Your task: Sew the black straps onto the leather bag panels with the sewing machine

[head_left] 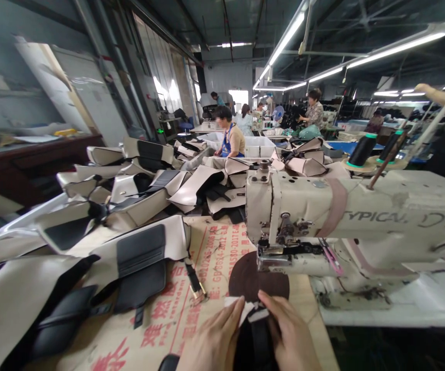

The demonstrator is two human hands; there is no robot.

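Observation:
My left hand [215, 330] and my right hand [290, 330] hold a black and off-white bag piece [258, 337] from its two sides, low in the view. The fingers of both hands press together along its edges. A black strap runs down its middle, and its lower part is cut off by the frame. Just beyond my fingertips, a dark brown disc [245, 273], which looks like coiled tape, lies partly under the arm of a sewing machine [303, 206]. Left of my hands a beige and black bag panel [141, 257] carries a buckled strap [194, 281].
Stacked beige and black bag pieces [153, 185] cover the far and left part of the table. Red-printed board [180, 314] lines the tabletop. Black thread spools [362, 149] stand behind the machine. A person in a blue apron [230, 138] sits beyond, with other people further back.

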